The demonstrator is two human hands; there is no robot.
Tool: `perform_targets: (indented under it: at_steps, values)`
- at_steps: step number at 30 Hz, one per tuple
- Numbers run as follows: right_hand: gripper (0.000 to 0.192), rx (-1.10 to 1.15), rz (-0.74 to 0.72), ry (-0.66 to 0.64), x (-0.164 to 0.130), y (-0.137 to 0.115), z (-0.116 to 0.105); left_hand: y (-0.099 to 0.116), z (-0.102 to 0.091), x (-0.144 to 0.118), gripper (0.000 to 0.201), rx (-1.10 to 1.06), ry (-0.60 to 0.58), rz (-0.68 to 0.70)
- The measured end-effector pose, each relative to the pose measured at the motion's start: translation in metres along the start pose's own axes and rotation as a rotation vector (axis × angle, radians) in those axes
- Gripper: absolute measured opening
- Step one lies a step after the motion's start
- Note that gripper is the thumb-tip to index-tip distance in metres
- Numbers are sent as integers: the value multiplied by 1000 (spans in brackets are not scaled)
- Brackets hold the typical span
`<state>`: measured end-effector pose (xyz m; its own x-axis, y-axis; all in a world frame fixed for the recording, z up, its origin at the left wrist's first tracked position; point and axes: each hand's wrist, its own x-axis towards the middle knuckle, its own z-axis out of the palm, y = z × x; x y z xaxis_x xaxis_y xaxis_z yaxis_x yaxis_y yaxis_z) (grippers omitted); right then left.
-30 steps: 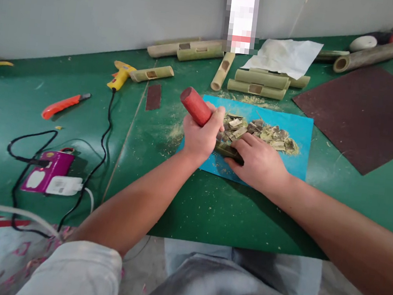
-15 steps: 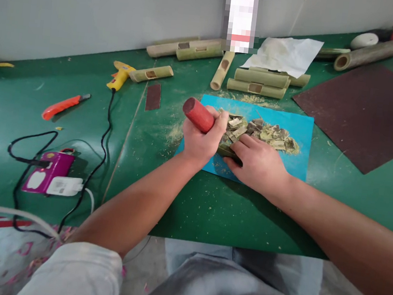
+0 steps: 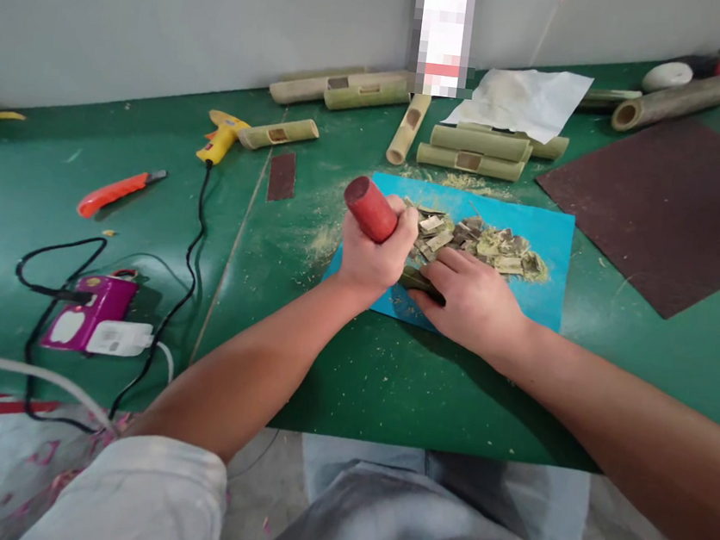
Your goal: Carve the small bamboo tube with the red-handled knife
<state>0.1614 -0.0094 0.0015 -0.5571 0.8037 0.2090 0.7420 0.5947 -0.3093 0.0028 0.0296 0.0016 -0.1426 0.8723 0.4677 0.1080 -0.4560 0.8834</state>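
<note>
Head view, red handle [image 3: 370, 209] in left grip [image 3: 371, 258]

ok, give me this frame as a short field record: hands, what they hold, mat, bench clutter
left hand: fist shut around a red handle, its end tilted up and left
right hand: pressing a dark bamboo piece flat on the mat
mat: blue, with a pile of bamboo chips behind the hands
bench: green, dusted with shavings
left of mat: yellow glue gun, orange knife, purple box
back: cut bamboo tubes
</note>
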Motion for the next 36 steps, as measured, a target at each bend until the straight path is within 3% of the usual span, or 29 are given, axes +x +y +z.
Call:
perform_targets:
  at_steps: [4,7,10,17,20,26,32,36]
  values:
    - [15,-4,14,-5,1,3,0,-11,1,6,54,-28,64,-138]
    - [16,-25,6,8,1,2,-1,-19,4,10,66,-133,136,-74]
    - [15,-25,-4,17,1,0,-1,-17,6,8,60,-96,100,-80]
    - [15,-30,-7,25,1,0,0,-6,4,0,46,3,143,-70]
    - [15,-31,-13,32,1,1,1,-6,3,1,45,30,120,-51]
    - [14,14,-41,58,-1,5,3,1,3,3,48,18,-35,54]
    - [15,15,-43,40,0,8,2,2,3,2,55,-33,48,-172]
    - [13,-2,-33,57,0,6,2,-5,4,5,58,-104,131,-122]
